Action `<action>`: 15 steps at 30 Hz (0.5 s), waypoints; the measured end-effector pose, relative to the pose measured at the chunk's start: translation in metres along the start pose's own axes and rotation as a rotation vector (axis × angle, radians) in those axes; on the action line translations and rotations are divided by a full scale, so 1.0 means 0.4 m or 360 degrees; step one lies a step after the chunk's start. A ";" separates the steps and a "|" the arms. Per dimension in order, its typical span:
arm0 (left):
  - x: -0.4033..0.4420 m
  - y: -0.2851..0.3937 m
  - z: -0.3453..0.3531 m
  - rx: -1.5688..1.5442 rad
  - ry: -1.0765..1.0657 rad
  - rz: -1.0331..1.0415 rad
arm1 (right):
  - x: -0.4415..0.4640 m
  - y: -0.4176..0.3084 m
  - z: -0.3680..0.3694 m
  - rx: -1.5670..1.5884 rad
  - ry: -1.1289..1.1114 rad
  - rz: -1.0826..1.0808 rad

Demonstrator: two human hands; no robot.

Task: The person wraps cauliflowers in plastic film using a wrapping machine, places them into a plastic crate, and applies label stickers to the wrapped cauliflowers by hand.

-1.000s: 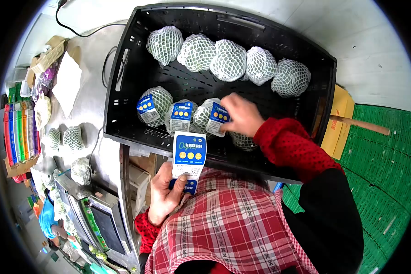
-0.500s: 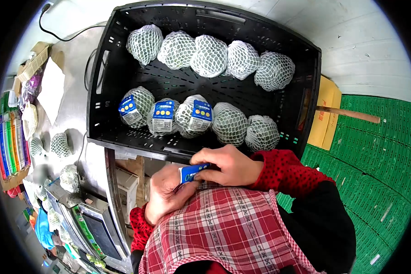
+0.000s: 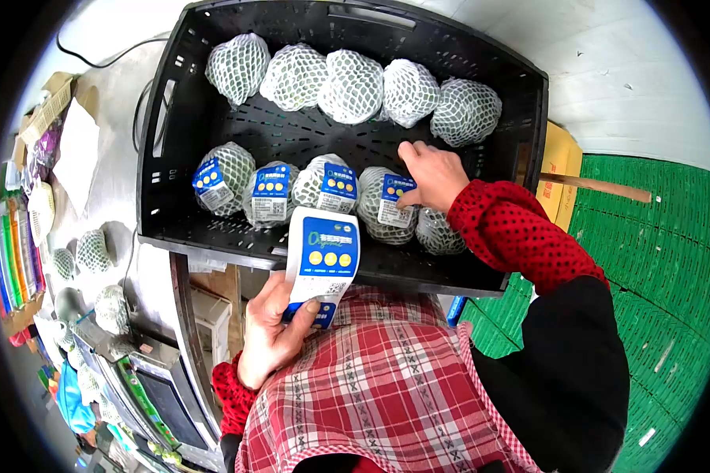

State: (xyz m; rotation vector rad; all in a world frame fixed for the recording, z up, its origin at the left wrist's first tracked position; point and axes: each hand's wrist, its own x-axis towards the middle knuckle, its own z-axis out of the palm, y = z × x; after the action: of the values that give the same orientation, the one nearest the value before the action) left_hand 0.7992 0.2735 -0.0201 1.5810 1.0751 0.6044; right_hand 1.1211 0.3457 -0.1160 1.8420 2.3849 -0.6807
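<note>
My left hand [image 3: 272, 327] is closed on a strip of printed labels [image 3: 323, 252], blue and white with yellow circles, held up before the crate's near wall. My right hand [image 3: 436, 177] is at a net-wrapped round item [image 3: 386, 225] in the near row, its thumb on the blue-and-white label [image 3: 396, 201] there and its fingers apart. Farther left in that row, several net-wrapped items [image 3: 233, 169] carry the same label. The rightmost one [image 3: 438, 234] shows no label and is partly covered by my right hand and sleeve.
The black plastic crate [image 3: 154, 189] holds two rows of items; those in the far row [image 3: 351, 87] show no labels. Left is a metal table [image 3: 122, 102] with more netted items and a machine [image 3: 166, 386]. Green crates [image 3: 647, 276] and a yellow box [image 3: 560, 150] stand right.
My right hand has moved from the label strip up to the fourth near-row item, which now bears a label. My left hand now holds the strip spread upright.
</note>
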 end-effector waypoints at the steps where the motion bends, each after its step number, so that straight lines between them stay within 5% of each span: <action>1: 0.007 -0.001 0.001 -0.0001 0.0010 -0.0002 | 0.001 0.004 0.007 0.0157 -0.0026 -0.0045; 4: 0.019 0.003 0.000 0.0075 -0.0054 0.0108 | 0.008 0.004 0.060 0.0186 -0.0212 -0.0201; 5: 0.014 0.005 -0.009 0.0095 -0.0115 0.0038 | 0.045 -0.018 -0.007 0.0243 -0.0612 -0.0004; 7: 0.014 0.005 -0.006 0.0089 -0.0101 0.0013 | 0.017 -0.077 -0.097 0.1585 -0.0514 0.0024; 9: 0.025 0.015 0.006 0.0175 -0.0047 0.0107 | -0.034 -0.183 -0.132 0.2176 -0.0514 -0.0314; 13: 0.067 0.061 0.016 0.0262 0.0034 0.0450 | -0.120 -0.269 -0.145 0.1815 -0.0356 -0.0478; 15: 0.046 0.030 0.037 -0.0143 -0.0237 0.0085 | -0.151 -0.277 -0.128 0.1661 -0.0119 -0.0602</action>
State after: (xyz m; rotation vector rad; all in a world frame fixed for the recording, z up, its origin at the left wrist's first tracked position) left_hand 0.8238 0.2823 -0.0157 1.5545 0.8859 0.5537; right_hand 1.0467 0.2885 -0.0173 1.4465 2.5321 -2.3100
